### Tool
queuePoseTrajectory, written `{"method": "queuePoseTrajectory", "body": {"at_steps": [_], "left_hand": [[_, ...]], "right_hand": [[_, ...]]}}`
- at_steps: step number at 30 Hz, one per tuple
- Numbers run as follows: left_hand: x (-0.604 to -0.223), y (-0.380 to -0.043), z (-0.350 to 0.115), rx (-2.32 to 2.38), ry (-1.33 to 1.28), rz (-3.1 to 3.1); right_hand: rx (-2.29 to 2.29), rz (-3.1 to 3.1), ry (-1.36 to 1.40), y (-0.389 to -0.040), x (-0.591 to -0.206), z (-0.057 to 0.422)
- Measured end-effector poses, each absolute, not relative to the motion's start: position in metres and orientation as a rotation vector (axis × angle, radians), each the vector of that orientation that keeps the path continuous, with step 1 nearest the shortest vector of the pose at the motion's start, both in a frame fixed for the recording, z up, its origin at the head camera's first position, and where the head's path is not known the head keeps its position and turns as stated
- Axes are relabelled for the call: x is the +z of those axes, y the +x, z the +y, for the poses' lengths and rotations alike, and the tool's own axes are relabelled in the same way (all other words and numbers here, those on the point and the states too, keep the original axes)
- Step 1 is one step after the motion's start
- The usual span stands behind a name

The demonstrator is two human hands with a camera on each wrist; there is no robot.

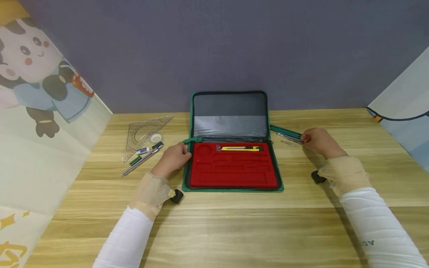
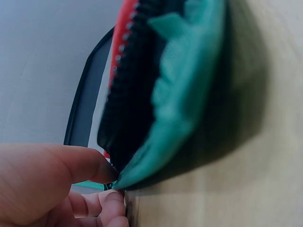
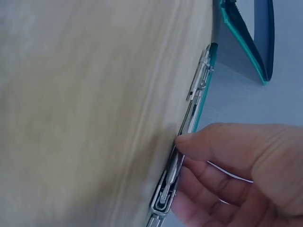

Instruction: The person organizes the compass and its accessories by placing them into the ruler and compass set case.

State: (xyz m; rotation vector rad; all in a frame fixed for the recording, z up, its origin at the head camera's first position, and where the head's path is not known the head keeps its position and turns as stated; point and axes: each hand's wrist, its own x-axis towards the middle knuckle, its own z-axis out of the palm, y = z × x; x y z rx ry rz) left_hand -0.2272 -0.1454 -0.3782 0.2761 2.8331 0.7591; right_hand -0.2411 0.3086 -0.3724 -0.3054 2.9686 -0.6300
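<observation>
White sleeves (image 1: pixel 124 240), two in number, lie nearest the head camera. Left hand (image 1: pixel 171 160): thumb and curled fingers pinch the left edge of one green case (image 1: pixel 231 190), set open at centre near the rear. Right hand (image 1: pixel 320 142): thumb and fingers close on a silver tool (image 3: pixel 165 189) right of the case, beside green pencils (image 1: pixel 285 131), number unclear, and one silver rod (image 1: pixel 289 143). Left wrist view adds zip teeth (image 2: pixel 121 48); right wrist view adds the tool's looped end, hidden from the head. Only the head view shows one yellow knife (image 1: pixel 239 148) in the red tray (image 1: pixel 231 178). Tabletop (image 1: pixel 234 230) extends from the case's front rim toward the camera; its rear edge meets the wall (image 1: pixel 214 52). At left: one tape roll (image 1: pixel 156 135), one eraser (image 1: pixel 143 150), one compass (image 1: pixel 142 160), clear triangles (image 1: pixel 134 130), overlap preventing a count.
</observation>
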Motion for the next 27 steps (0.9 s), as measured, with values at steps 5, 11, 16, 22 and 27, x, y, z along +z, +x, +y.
{"method": "queuePoseTrajectory", "body": {"at_steps": [5, 11, 16, 22, 27], "left_hand": [[-0.3777, -0.2276, -0.1452, 0.756, 0.289, 2.835], [-0.3768, -0.2276, -0.1443, 0.76, 0.276, 2.825], [-0.3758, -0.2287, -0.1442, 0.757, 0.276, 2.827], [-0.3764, -0.2297, -0.1451, 0.755, 0.29, 2.83], [-0.3783, -0.2293, -0.1456, 0.752, 0.273, 2.824]], "right_hand": [[-0.585, 2.941, -0.31, -0.2431, -0.3709, 0.307], [-0.541, 2.937, -0.354, -0.2443, -0.3678, 0.303], [-0.5, 2.939, -0.363, -0.2447, -0.3658, 0.301], [-0.438, 2.954, -0.375, -0.247, -0.366, 0.2991], [-0.433, 2.952, -0.394, -0.2491, -0.3674, 0.3001]]}}
